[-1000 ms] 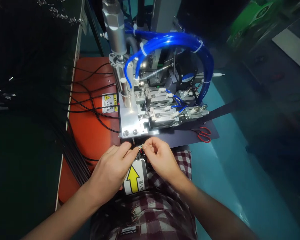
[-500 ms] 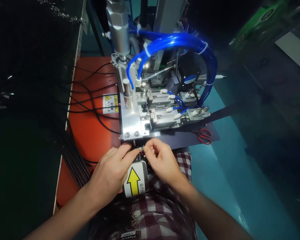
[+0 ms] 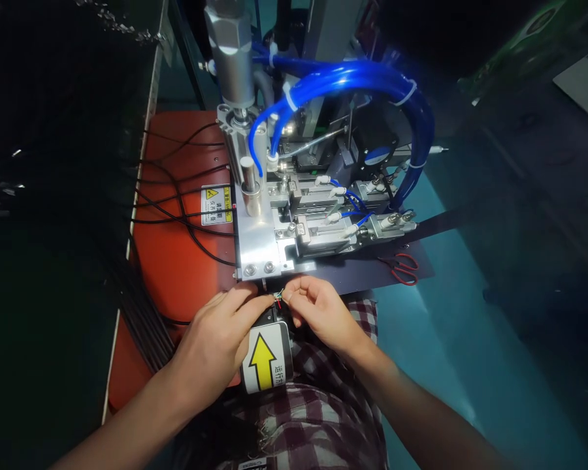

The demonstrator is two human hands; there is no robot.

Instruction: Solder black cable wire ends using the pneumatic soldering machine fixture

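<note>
My left hand (image 3: 225,325) is closed, thumb and forefinger pinching one end of a small bunch of thin coloured wires (image 3: 278,297). From the other side, my right hand (image 3: 318,307) pinches the same wires between its fingertips. Green and red strands show in the narrow gap between both hands; whatever end piece they join is too small to make out. Just below the fingertips is a black part of the machine with a white label bearing a yellow arrow (image 3: 262,360). The front edge of a metal plate (image 3: 259,245) lies right above my fingers.
A machine with small pneumatic cylinders (image 3: 323,232) and a looping bundle of blue air tubes (image 3: 353,81) stands ahead. Red-handled scissors (image 3: 404,269) lie on the dark base at right. Black cables (image 3: 149,326) run over the orange surface (image 3: 176,261) at left.
The view has shifted slightly. Both hands stay at the same spot, and my right fingers have changed their angle a little on the wires.
</note>
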